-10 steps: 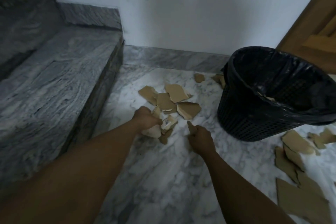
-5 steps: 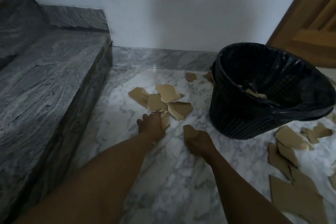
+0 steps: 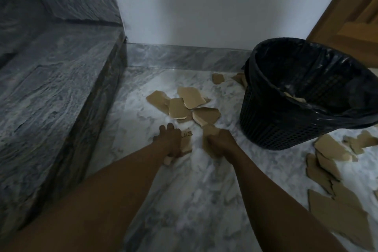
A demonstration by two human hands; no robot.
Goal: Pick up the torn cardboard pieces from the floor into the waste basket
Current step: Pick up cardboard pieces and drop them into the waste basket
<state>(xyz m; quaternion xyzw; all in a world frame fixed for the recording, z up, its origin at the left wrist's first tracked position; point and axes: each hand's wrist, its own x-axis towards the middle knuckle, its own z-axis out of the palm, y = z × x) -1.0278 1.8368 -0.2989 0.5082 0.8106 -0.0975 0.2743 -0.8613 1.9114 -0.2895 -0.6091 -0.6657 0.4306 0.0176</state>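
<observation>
Torn brown cardboard pieces (image 3: 185,104) lie in a cluster on the marble floor in the middle. My left hand (image 3: 169,139) rests low on the floor just in front of them, gripping a few cardboard pieces (image 3: 186,142) that stick out beside and below it. Close to its right, my right hand (image 3: 219,140) is closed around another cardboard piece (image 3: 209,129) that pokes up from the fist. The black mesh waste basket (image 3: 272,129) with a black liner stands at the right; some cardboard shows inside it. More cardboard pieces (image 3: 329,172) lie on the floor right of the basket.
A dark grey marble step (image 3: 55,92) rises along the left. A white wall with a grey skirting runs behind. A wooden door (image 3: 356,18) stands at the upper right. Two small scraps (image 3: 217,78) lie near the skirting by the basket.
The view has swung a little leftward, so the basket sits farther left in view. Both hands stay low on the floor, closed on cardboard; the loose pieces by my left hand are now gathered in.
</observation>
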